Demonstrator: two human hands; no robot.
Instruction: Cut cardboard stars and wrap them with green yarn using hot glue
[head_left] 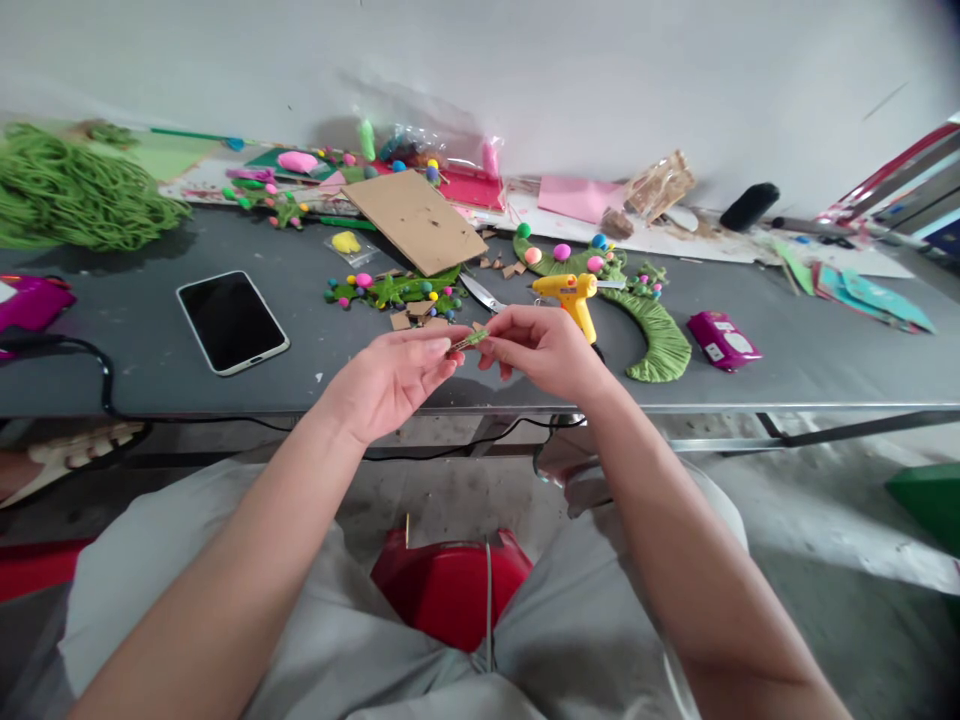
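Over the table's front edge, my left hand (397, 372) and my right hand (546, 348) meet around a small green yarn-wrapped cardboard piece (471, 341). The left thumb and fingers pinch one end of it, and the right fingertips close on the other end. Just behind my right hand lies a yellow glue gun (568, 294). A pair of scissors (482, 294) rests to its left, partly hidden by my hands. Cardboard scraps (420, 314) and green pieces with colored pompoms (397, 288) lie beyond my left hand. A green yarn-wrapped crescent (660, 340) curves to the right.
A phone (232, 322) and a heap of green yarn (75, 190) are on the left. A brown cardboard sheet (416, 218) lies behind. A purple packet (724, 341) sits at right. A black cord (106, 380) hangs along the front edge; a red stool (454, 590) is beneath me.
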